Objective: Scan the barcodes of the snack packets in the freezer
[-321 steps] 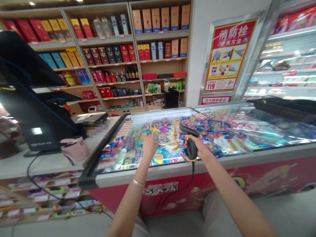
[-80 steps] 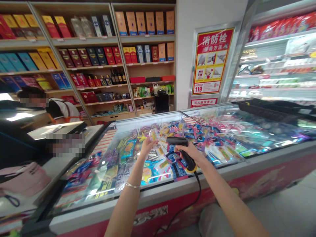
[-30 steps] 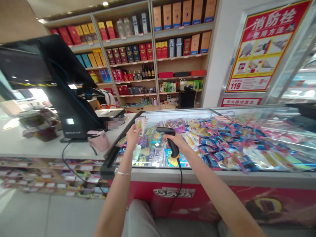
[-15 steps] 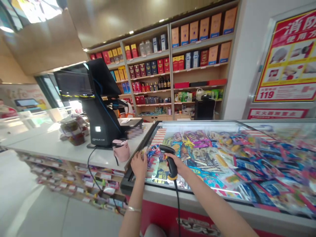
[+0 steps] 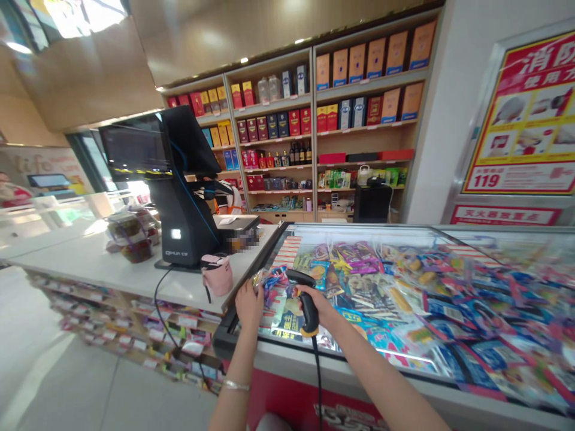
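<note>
My right hand (image 5: 318,304) is wrapped around the grip of a black barcode scanner (image 5: 309,311) with yellow trim. Its cable hangs down over the freezer's front. The scanner's head points left, close to a shiny plastic-wrapped package (image 5: 275,279) in blue, red and purple. The fingers of my left hand (image 5: 250,302) are closed on the package's clear left end; what lies inside the wrapper I cannot make out. Both hands are above the glass top of a chest freezer (image 5: 359,353), near its left corner. Wrapped ice creams (image 5: 359,257) show through the glass.
Left of the freezer, a white counter (image 5: 179,293) carries a pink cup-like holder (image 5: 217,274), a black checkout terminal (image 5: 182,239) and packed tubs (image 5: 135,242). Shelves of boxed bottles (image 5: 274,126) stand behind. Partly hidden by the terminal is another person (image 5: 231,197).
My view has shifted slightly. Both hands, with the scanner and the package, appear a little further left in the picture. The scanner's head is now nearer the package, which shows more plainly.
</note>
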The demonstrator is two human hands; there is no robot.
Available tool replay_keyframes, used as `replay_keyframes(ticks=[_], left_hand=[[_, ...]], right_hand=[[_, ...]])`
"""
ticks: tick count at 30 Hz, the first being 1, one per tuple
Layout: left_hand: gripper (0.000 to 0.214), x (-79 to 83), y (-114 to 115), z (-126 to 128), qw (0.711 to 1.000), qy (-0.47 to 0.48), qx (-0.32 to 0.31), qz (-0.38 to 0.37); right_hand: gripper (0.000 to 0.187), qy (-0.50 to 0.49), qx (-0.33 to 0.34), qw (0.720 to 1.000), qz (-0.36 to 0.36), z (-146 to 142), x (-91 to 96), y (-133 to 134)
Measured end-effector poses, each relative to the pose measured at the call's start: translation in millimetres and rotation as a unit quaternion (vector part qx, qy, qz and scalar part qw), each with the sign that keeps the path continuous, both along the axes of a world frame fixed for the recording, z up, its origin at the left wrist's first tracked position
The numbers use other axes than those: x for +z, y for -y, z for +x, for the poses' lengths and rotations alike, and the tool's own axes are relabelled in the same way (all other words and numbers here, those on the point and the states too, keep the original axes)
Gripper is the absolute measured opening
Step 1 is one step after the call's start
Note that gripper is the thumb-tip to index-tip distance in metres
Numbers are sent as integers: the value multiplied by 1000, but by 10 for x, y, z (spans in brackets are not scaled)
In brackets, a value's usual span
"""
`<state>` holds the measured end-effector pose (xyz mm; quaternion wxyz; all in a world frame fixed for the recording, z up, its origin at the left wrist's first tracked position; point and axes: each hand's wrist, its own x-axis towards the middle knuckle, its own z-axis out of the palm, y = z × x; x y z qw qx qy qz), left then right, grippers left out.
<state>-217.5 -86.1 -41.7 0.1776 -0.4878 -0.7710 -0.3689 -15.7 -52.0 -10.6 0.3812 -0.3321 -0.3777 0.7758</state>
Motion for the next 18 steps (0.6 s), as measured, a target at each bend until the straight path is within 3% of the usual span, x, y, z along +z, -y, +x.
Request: replay_keyframes(ticks=[5,10,13,18], left_hand=[[51,19,36,6,1000,5,16,-20],[50,196,52,158,1000,4,2,13],[46,423,-13,476,996,14,-57,64],[38,762,-211,1319,973,46,-209,87]], right_hand=[[16,32,-36,999,21,138,69,23],[9,-4,-62,997,49,666,346,75],[10,12,-102,991,86,1141,589,117],[13,24,-200,974,107,1936,910,216]])
